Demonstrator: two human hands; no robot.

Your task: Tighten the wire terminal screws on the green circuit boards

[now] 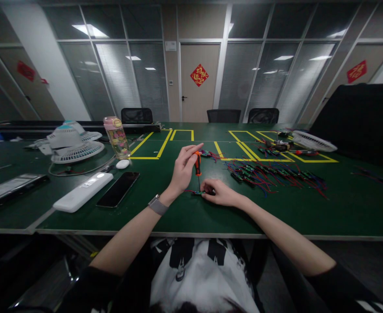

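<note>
My left hand (182, 169) grips an orange-and-black screwdriver (198, 164) upright, its tip pointing down onto a small circuit board (198, 192) with red and blue wires. My right hand (218, 192) lies on the green table (178, 213) and pinches that board at its right side, holding it flat. A watch with a grey strap sits on my left wrist.
A heap of several small boards with red and blue wires (272, 174) lies to the right. A black phone (118, 189), white power bank (82, 192), white mouse (123, 164), clear bottle (116, 138) and fan parts (76, 143) stand on the left. Another fan grille (313, 141) is far right.
</note>
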